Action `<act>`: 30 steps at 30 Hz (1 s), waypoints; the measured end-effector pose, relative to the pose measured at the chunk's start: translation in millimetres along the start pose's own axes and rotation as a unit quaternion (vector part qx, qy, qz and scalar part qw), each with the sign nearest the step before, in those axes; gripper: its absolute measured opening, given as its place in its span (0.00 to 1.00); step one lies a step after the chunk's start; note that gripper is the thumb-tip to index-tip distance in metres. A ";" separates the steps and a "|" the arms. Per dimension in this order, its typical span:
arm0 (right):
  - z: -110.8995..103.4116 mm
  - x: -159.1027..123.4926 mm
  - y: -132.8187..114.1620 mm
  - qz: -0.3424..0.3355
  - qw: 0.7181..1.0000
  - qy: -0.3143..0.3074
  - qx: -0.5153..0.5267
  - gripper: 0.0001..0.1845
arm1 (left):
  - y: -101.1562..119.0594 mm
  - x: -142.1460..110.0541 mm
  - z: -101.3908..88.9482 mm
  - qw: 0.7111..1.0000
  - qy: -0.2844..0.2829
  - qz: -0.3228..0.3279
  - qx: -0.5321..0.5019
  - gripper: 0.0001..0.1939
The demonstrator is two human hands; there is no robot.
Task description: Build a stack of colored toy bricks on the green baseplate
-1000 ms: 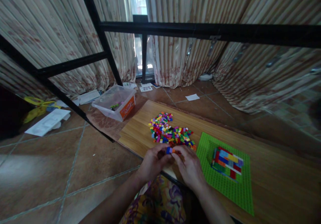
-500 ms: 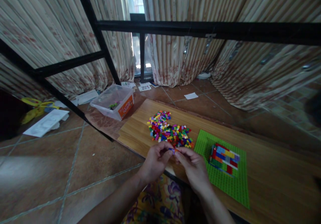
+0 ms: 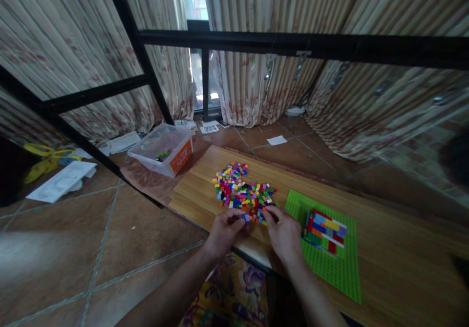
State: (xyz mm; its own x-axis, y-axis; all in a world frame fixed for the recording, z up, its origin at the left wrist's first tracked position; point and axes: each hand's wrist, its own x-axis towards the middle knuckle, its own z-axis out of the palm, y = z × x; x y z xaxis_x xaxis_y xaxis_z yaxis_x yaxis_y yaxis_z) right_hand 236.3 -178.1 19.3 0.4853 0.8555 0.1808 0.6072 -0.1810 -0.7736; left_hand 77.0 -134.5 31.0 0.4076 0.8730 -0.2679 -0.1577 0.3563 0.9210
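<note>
My left hand (image 3: 224, 232) is closed in a pinch on small purple and blue toy bricks (image 3: 246, 217) above the near edge of the wooden table. To its right, my right hand (image 3: 284, 230) has thumb and forefinger pinched together, with a small orange toy brick (image 3: 264, 209) at the tips, partly hidden. Just beyond both hands lies a loose pile of coloured toy bricks (image 3: 234, 185). Right of my right hand, a green baseplate (image 3: 346, 273) carries a low multicoloured brick block (image 3: 326, 232).
The wooden table (image 3: 198, 185) runs from centre to lower right. At its left end stands a clear plastic bin (image 3: 161, 146) with an orange label. A black metal frame (image 3: 234, 39) crosses before the curtains. White packaging (image 3: 60, 180) and a paper (image 3: 277, 140) lie on the tiled floor.
My hands have moved apart from where their fingertips met. The purple and blue bricks stay in my left hand; my right hand has shifted slightly up and right, towards the pile's edge.
</note>
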 end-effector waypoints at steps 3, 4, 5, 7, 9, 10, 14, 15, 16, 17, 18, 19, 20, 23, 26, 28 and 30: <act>1.1 1.3 1.5 -0.021 0.998 0.005 -0.059 0.17 | -1.8 1.6 -1.4 1.000 0.013 0.007 0.016 0.12; 1.3 -0.5 0.0 -0.018 0.998 0.007 -0.054 0.18 | -2.2 2.1 -1.7 1.000 0.019 0.007 0.019 0.12; 1.5 -3.1 -2.2 -0.008 0.999 0.008 -0.037 0.18 | -2.6 2.5 -1.8 1.000 0.023 0.005 0.021 0.12; 2.3 -9.7 -8.5 0.026 0.999 -0.009 0.030 0.19 | -3.3 3.2 -1.1 0.999 0.023 0.002 0.021 0.12; 3.7 -16.1 -15.8 0.070 0.989 -0.045 0.122 0.19 | -3.9 3.4 0.8 1.000 0.013 -0.001 0.014 0.12; 4.6 -18.7 -19.3 0.090 0.980 -0.063 0.167 0.19 | -4.1 3.2 2.0 1.000 0.006 -0.003 0.009 0.12; 5.7 -24.6 -28.5 0.145 0.943 -0.091 0.285 0.17 | -5.1 0.9 4.7 1.000 -0.030 -0.004 0.002 0.12; 5.0 -25.6 -29.4 0.156 0.936 -0.094 0.301 0.16 | -5.2 -0.1 4.5 0.999 -0.040 -0.003 0.003 0.12; 4.2 -26.6 -29.6 0.166 0.929 -0.099 0.316 0.17 | -5.2 -1.0 4.2 0.999 -0.048 -0.005 0.002 0.13; 3.2 -27.6 -29.3 0.174 0.921 -0.107 0.331 0.17 | -5.1 -1.8 3.9 0.998 -0.056 -0.009 -0.001 0.13; 2.3 -28.6 -28.4 0.181 0.913 -0.115 0.346 0.17 | -4.8 -2.6 3.7 0.998 -0.061 -0.016 -0.006 0.14; 1.6 -29.4 -26.8 0.187 0.907 -0.121 0.357 0.18 | -4.3 -3.1 3.8 0.997 -0.066 -0.025 -0.011 0.14; 1.0 -29.9 -24.6 0.191 0.904 -0.120 0.362 0.18 | -3.6 -3.3 4.3 0.997 -0.066 -0.034 -0.020 0.15; -0.6 -28.0 -14.7 0.171 0.932 -0.069 0.313 0.17 | -1.2 -2.8 7.6 0.996 -0.042 -0.054 -0.057 0.17; -2.8 -21.3 -3.4 0.116 0.976 0.001 0.186 0.14 | 1.4 -1.1 10.7 0.993 -0.009 -0.070 -0.092 0.19; -3.8 -16.0 1.8 0.082 0.991 0.017 0.106 0.13 | 2.8 0.1 11.5 0.991 -0.003 -0.078 -0.107 0.20; -3.7 -11.8 4.4 0.053 0.997 0.016 0.051 0.13 | 3.8 0.7 11.4 0.991 -0.004 -0.078 -0.112 0.20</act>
State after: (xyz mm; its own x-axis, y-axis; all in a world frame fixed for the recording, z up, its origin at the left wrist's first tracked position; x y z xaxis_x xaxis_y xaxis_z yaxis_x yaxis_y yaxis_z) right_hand 235.5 -190.8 16.0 0.5649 0.8174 0.1124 0.4850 -0.2188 -0.8467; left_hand 87.0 -136.3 37.5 0.4500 0.7993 -0.3983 -0.2873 0.5519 0.7829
